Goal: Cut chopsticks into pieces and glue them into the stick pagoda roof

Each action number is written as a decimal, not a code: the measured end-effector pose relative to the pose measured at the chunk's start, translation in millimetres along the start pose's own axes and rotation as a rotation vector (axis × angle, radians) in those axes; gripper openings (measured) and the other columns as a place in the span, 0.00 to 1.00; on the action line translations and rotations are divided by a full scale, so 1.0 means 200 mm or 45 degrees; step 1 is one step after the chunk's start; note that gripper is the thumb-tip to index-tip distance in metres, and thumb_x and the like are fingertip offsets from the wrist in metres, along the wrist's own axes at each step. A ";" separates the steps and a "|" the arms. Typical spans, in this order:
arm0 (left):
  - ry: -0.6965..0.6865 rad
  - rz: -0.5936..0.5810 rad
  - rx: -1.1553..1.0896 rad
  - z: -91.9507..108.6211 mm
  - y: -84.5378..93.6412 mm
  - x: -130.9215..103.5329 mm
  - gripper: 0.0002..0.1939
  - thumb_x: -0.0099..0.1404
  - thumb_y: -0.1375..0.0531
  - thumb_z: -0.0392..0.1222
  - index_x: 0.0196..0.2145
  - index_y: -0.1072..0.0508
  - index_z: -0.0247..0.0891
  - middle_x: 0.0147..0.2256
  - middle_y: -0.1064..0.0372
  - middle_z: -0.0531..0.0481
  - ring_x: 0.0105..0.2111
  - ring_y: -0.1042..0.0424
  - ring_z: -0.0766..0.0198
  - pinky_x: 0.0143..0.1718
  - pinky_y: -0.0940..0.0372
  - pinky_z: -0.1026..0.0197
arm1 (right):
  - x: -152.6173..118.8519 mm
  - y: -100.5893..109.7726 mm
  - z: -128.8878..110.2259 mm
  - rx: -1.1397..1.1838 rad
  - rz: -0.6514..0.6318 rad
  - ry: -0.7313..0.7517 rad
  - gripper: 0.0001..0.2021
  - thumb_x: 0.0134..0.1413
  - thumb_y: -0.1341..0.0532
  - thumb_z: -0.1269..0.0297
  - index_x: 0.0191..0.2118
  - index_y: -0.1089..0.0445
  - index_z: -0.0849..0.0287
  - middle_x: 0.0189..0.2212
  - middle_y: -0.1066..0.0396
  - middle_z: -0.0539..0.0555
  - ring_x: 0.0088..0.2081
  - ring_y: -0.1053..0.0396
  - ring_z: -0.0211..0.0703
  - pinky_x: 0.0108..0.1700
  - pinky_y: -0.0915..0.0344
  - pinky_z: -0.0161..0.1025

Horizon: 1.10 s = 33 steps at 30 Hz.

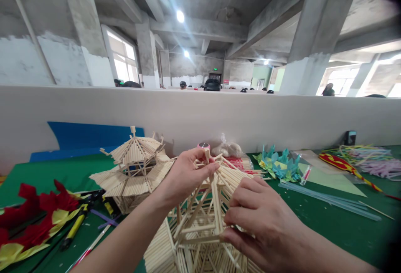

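Observation:
A pavilion model of pale wooden sticks (200, 223) stands in front of me, its roof partly covered with sticks on the right side and open framework at the front. My left hand (191, 170) pinches the short post at the roof's peak between thumb and fingers. On the right slope, my right hand (250, 218) is closed with its fingertips against the frame near a sloping beam; whatever may be between them is hidden. Behind and to the left sits a second stick pavilion (134, 168) with a two-tiered roof.
Red and yellow paper pieces (40, 206) and a yellow-black tool (75, 227) lie at left. Teal paper flowers (278, 162), pale blue strips (328, 200) and a red-yellow ornament (341, 162) lie at right. A white partition (200, 114) borders the green table (332, 231).

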<state>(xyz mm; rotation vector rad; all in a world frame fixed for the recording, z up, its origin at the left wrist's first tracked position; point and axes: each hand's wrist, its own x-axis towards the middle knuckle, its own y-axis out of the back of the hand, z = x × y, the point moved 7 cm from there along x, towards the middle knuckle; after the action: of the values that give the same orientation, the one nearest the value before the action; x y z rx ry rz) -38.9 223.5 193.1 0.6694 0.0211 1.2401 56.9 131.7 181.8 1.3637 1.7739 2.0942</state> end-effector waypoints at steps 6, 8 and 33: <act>-0.004 -0.008 -0.013 0.00 0.00 0.00 0.07 0.54 0.43 0.43 0.26 0.31 0.36 0.18 0.46 0.60 0.19 0.51 0.72 0.21 0.50 0.66 | 0.00 0.00 0.00 0.002 0.006 0.003 0.09 0.50 0.43 0.61 0.23 0.33 0.57 0.22 0.35 0.48 0.28 0.44 0.39 0.33 0.49 0.41; 0.001 -0.015 -0.018 0.00 0.00 0.00 0.07 0.55 0.43 0.42 0.26 0.31 0.36 0.18 0.45 0.59 0.19 0.51 0.72 0.21 0.50 0.67 | 0.00 0.00 0.00 0.003 0.006 0.003 0.08 0.49 0.43 0.61 0.24 0.33 0.57 0.23 0.35 0.48 0.28 0.44 0.39 0.33 0.49 0.41; 0.030 -0.101 -0.051 -0.02 -0.01 0.00 0.07 0.53 0.42 0.43 0.28 0.31 0.36 0.21 0.41 0.57 0.21 0.45 0.71 0.22 0.48 0.67 | -0.02 0.01 -0.05 -0.097 0.201 -0.073 0.11 0.48 0.43 0.58 0.22 0.34 0.58 0.22 0.36 0.50 0.29 0.43 0.40 0.33 0.48 0.40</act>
<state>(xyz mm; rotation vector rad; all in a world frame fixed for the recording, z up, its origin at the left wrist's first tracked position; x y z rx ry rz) -39.7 224.5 189.1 0.6132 0.0419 1.1695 53.7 122.2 181.4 1.5726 1.5961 2.1505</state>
